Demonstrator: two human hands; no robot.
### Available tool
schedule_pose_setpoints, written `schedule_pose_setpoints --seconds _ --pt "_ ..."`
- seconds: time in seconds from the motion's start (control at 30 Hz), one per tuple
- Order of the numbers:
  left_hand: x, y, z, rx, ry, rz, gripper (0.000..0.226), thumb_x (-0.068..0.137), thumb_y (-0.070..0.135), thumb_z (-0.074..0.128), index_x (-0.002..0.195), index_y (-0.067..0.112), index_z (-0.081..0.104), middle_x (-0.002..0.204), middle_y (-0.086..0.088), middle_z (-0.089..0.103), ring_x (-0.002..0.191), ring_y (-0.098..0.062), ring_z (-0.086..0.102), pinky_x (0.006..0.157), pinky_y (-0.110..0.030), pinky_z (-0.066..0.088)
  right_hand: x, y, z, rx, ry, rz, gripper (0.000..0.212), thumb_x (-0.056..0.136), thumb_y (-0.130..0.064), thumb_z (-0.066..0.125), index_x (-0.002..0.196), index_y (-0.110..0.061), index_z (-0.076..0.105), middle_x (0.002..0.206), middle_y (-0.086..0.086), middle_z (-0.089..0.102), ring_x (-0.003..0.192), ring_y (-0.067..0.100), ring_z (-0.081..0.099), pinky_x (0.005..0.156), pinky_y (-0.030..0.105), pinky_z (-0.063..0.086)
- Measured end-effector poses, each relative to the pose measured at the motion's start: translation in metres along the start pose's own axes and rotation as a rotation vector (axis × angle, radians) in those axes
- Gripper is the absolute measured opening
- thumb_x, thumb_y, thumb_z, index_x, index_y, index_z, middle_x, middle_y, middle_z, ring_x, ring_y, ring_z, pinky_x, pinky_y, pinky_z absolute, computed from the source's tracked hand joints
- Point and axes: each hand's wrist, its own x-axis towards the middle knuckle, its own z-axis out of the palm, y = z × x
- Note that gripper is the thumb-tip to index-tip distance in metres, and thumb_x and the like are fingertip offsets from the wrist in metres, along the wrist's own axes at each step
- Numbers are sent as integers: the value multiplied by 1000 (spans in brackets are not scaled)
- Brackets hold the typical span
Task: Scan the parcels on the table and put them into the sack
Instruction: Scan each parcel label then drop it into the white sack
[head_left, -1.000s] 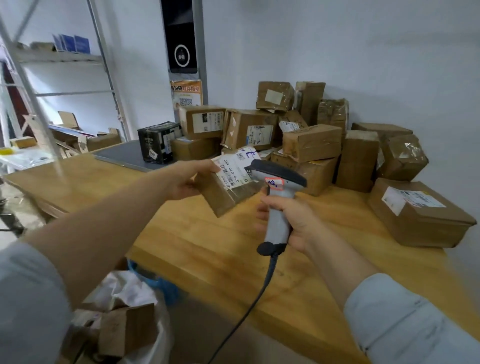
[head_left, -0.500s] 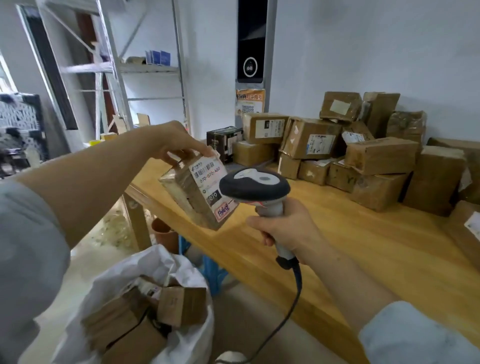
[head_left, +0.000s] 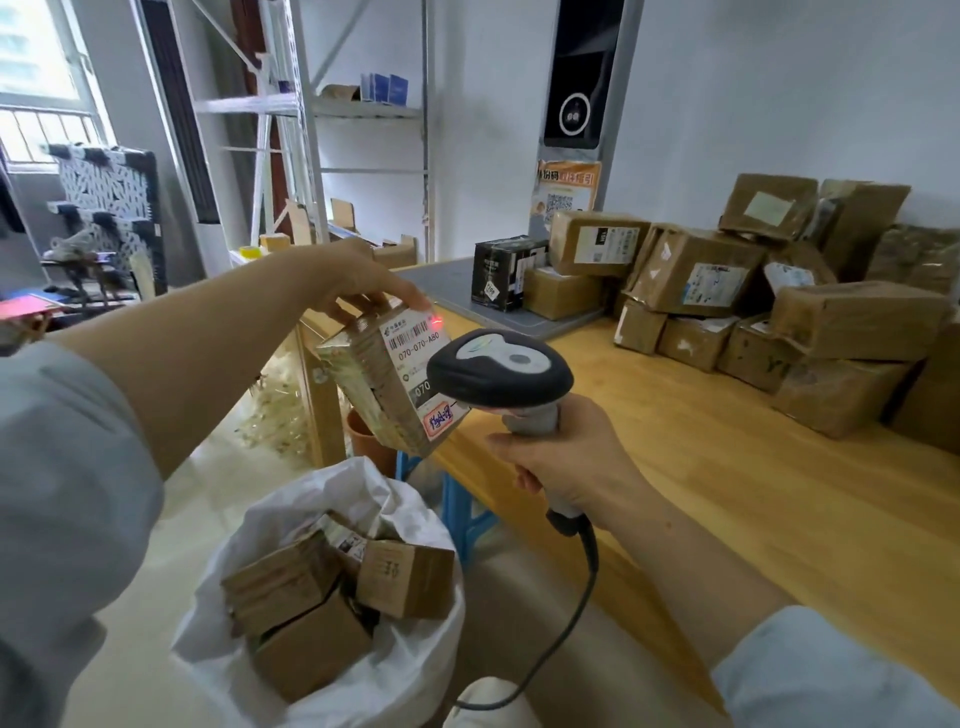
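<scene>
My left hand (head_left: 358, 288) grips the top of a small brown parcel (head_left: 382, 382) with a white barcode label, held tilted in the air above the sack. A red scanner dot lies on the label's upper right corner. My right hand (head_left: 566, 457) grips the grey handle of a barcode scanner (head_left: 498, 371), its dark head right beside the parcel's label. The white sack (head_left: 395, 670) stands open on the floor below, with several brown parcels inside. A pile of taped brown parcels (head_left: 779, 306) sits on the wooden table (head_left: 701, 467) against the far wall.
A black box (head_left: 501, 273) stands on a grey mat (head_left: 447, 280) at the table's far left end. The scanner's cable (head_left: 571, 623) hangs down past the table edge. A metal shelf rack (head_left: 311, 156) stands at the back left. A blue stool (head_left: 457, 504) and a terracotta pot (head_left: 366, 439) sit under the table.
My left hand has carried the parcel from over the table leftwards to above the sack. The scanner followed it, and its red dot now shows on the label. My view turned left and down.
</scene>
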Motion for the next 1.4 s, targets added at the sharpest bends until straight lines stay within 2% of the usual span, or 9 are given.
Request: schedule_pose_setpoints --seconds 0.1,0.37,0.53,0.73,0.83,0.93,1.03,1.23,1.4 --pt "1 -8 -3 -13 3 -7 40 71 31 81 93 9 56 96 -9 66 95 -25 61 78 -39 49 3 0 7 -20 -2 5 25 79 -7 73 77 -26 58 51 -13 56 51 0 52 56 16 41" --pt "4 -28 -11 -12 25 -31 45 70 32 82 97 5 59 93 -10 68 92 -24 62 79 -40 50 9 1 23 -58 -21 71 12 81 -9 71 90 -11 63 56 -1 55 43 8 50 47 19 46" --pt "3 -41 -19 -34 22 -65 46 68 32 84 97 7 60 95 -9 68 96 -25 62 79 -38 49 13 1 34 -83 -39 77 17 81 -7 71 73 -13 57 41 -7 53 34 3 47 42 15 43" --pt "3 -55 -25 -47 39 -98 55 67 32 84 107 3 58 98 -11 68 93 -24 63 78 -39 51 15 2 46 -33 -52 65 9 80 -4 70 83 -9 63 39 -7 52 34 5 47 41 17 42" --pt "4 -62 -26 -45 33 -119 52 68 32 83 105 4 58 99 -11 68 101 -26 62 82 -40 51 17 3 52 27 -63 78 10 79 0 70 81 -5 62 40 -4 52 35 9 44 46 27 45" --pt "4 -68 -27 -48 30 -128 48 68 32 83 100 6 59 98 -10 67 103 -26 60 83 -40 50 20 7 57 -17 -86 67 16 79 -4 72 73 -14 60 41 -8 54 37 9 45 53 32 51" --pt "5 -76 -28 -50 28 -142 54 68 32 84 107 5 58 98 -9 67 104 -27 60 89 -43 50 23 13 60 -18 -87 72 14 79 -6 73 74 -12 62 43 -6 53 40 11 47 58 39 56" --pt "10 -90 -30 -52 30 -159 58 69 31 82 114 4 57 104 -12 68 103 -28 61 96 -46 49 27 17 69 11 -126 79 14 80 -4 72 76 -15 63 43 -11 57 38 5 48 51 27 52" --pt "12 -100 -29 -30 35 -175 47 73 31 80 107 6 58 96 -10 67 100 -27 61 89 -41 50 32 24 77 51 -136 119 11 80 -3 73 82 -11 65 49 -6 58 39 4 48 52 29 52"
